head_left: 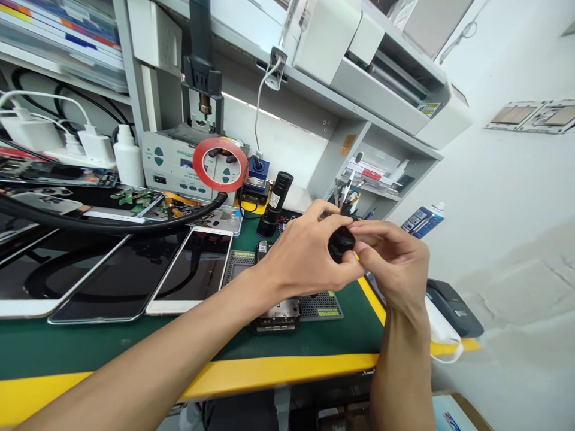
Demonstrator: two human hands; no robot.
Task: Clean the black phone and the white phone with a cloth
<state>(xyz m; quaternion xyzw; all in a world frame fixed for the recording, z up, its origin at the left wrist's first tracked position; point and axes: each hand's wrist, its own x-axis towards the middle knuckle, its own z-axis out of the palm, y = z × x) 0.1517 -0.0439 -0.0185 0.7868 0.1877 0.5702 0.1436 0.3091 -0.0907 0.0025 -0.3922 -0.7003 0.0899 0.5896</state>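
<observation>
In front of me, above the right part of the bench, my left hand (309, 254) curls its fingers and thumb around a small dark black object (341, 242). Its kind is hidden by the fingers. My right hand (393, 254) pinches at the right side of this object, thumb and fingertips close together. Below my left wrist lies an opened phone (277, 316) with metal inner parts showing, partly covered by the arm. It rests on a grey perforated holder (321, 306).
Several tablets and phones lie on the left, one a white-edged phone (191, 269). Behind stand a black flashlight (275, 203), a red tape roll (220, 164) and a grey rework station (175, 164). A black hose (112, 226) crosses the left. Yellow trim (269, 374) edges the bench.
</observation>
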